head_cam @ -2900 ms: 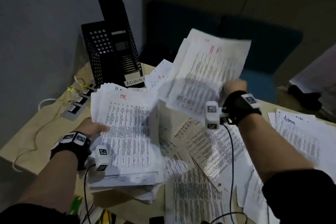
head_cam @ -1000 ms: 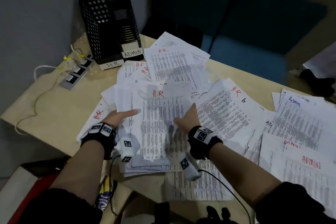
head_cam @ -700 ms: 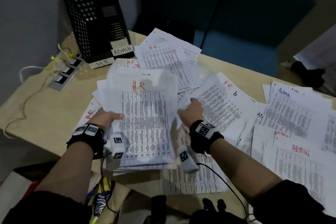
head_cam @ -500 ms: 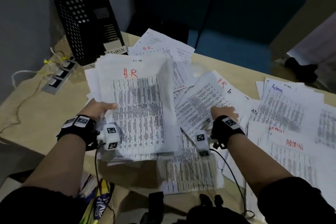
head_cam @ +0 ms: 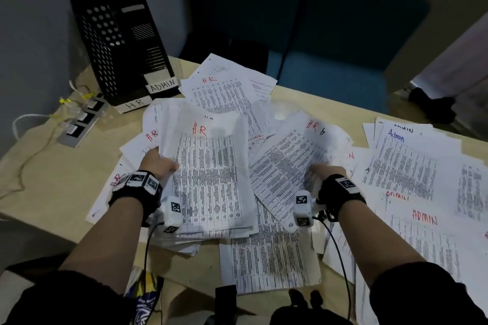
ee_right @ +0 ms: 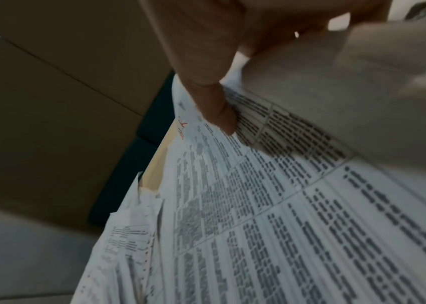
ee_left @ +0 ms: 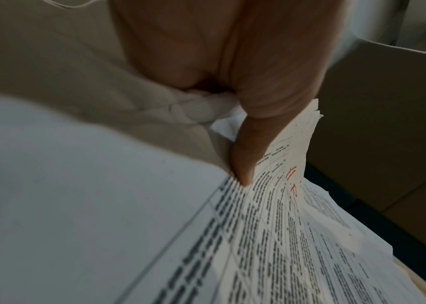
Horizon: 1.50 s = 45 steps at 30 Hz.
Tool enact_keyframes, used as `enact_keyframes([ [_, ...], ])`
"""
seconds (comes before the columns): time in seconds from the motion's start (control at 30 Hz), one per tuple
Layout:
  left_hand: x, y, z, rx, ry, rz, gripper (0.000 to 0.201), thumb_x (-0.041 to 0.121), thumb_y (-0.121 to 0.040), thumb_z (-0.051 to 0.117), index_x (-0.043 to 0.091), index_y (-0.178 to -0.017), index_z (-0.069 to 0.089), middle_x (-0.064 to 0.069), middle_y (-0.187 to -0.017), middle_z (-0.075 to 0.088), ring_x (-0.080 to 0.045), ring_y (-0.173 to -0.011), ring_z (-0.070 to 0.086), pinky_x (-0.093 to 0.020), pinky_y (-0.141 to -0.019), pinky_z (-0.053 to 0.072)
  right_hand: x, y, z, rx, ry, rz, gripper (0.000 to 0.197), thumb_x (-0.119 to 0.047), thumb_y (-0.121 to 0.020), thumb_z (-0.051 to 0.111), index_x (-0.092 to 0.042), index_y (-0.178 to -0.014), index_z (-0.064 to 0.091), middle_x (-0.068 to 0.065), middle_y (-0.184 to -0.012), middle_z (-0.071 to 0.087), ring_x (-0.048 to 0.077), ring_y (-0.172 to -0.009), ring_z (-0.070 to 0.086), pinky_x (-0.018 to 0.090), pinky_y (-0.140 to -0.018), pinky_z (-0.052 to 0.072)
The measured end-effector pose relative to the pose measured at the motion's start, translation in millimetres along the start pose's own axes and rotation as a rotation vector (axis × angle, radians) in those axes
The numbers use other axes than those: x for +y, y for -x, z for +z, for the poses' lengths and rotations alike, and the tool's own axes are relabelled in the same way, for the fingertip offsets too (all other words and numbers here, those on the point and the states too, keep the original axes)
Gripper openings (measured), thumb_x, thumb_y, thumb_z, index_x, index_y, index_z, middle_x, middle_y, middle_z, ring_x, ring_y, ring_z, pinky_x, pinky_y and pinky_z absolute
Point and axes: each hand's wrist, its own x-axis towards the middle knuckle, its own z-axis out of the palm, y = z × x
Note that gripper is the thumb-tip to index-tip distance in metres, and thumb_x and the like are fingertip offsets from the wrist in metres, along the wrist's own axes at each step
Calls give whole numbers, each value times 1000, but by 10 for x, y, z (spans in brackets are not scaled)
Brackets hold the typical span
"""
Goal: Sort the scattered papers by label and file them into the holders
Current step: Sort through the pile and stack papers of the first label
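My left hand (head_cam: 159, 163) grips the left edge of a thick stack of printed sheets marked HR in red (head_cam: 208, 177), held a little above the table; its thumb (ee_left: 243, 164) lies on top of the stack (ee_left: 271, 236). My right hand (head_cam: 326, 170) pinches the lower right edge of another HR sheet (head_cam: 287, 163), lifted and blurred; its thumb (ee_right: 216, 111) presses on that sheet (ee_right: 258, 226). More HR pages (head_cam: 224, 90) lie scattered behind. Admin pages (head_cam: 406, 163) lie at the right. Two black holders labelled HR (head_cam: 134, 105) and ADMIN (head_cam: 162, 85) stand at the back left.
A grey power strip (head_cam: 81, 119) with a white cable lies left of the holders. Blue chairs (head_cam: 330, 55) stand behind the beige table (head_cam: 52, 171). More printed pages (head_cam: 266, 253) lie at the table's near edge. Someone's dark shoe (head_cam: 433, 105) shows at the far right.
My left hand has raised the HR stack off the table. My right hand let go of that stack, moved right and took hold of a loose HR sheet, which is lifting.
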Motion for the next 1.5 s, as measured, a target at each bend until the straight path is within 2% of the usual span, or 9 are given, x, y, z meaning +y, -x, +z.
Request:
enact_keyframes([
  [0.07,9,65,23,2,3,5,54,-5,-90,62,-11,-137,39,-27,-138,48,-39,-128,46,-44,-104,37,-23,18,29,-47,-61,-3,27,-16,-80,69,-4,-102,58,14,-86,62,29,-80,62,36,-67,53],
  [0.17,-9,88,43,-3,2,-11,58,-3,-90,63,-10,-140,35,-27,-141,46,-39,-129,44,-45,-105,35,-111,38,58,-88,-17,-28,32,-8,-73,67,5,-102,59,18,-94,64,33,-87,63,42,-81,55],
  [0.33,-114,78,72,-26,11,-43,73,3,-89,66,-4,-148,24,-24,-151,34,-41,-136,35,-51,-110,30,-249,-9,-88,-30,137,-136,34,-5,-79,68,8,-109,59,21,-110,63,24,-86,54,28,-66,47],
  [0.5,-259,106,165,-55,-45,-84,79,9,-87,69,-1,-149,21,-24,-152,32,-43,-136,35,-54,-109,33,-357,-17,-292,173,264,-315,33,-20,-94,53,-3,-66,49,18,-88,59,32,-75,55,33,-64,46],
  [0.77,-306,119,173,-61,-106,-47,50,2,-84,71,-11,-127,49,-23,-124,58,-40,-113,56,-50,-101,44,-508,-55,-638,360,311,-448,29,-18,-94,48,2,-114,55,23,-118,60,38,-106,59,34,-77,43],
  [1.03,-264,253,-24,-106,-55,-37,75,25,-78,78,-11,-134,44,-41,-130,47,-39,-70,61,-27,-50,42,-818,234,-895,571,336,-810,26,-9,-87,54,-6,-112,47,18,-114,59,38,-107,55,38,-76,39],
  [1.1,-275,304,-28,-117,-36,-45,77,22,-83,75,-18,-136,37,-42,-136,41,-50,-90,61,-33,-56,44,-887,340,-892,603,337,-947,27,-11,-85,56,-6,-110,47,17,-111,59,37,-104,55,38,-75,39],
  [1.23,-283,393,49,-122,-14,-63,67,12,-87,69,-25,-133,36,-45,-135,38,-60,-121,43,-56,-99,40,-1041,600,-847,561,261,-1109,33,-17,-83,50,-3,-112,47,19,-106,61,40,-96,56,36,-68,35],
  [1.5,-322,344,218,-117,-87,-62,72,16,-85,68,0,-143,29,-25,-136,49,-42,-112,56,-50,-85,51,-1525,962,-868,177,155,-1141,32,-2,-76,50,-9,-106,57,7,-100,64,24,-88,62,25,-60,51],
])
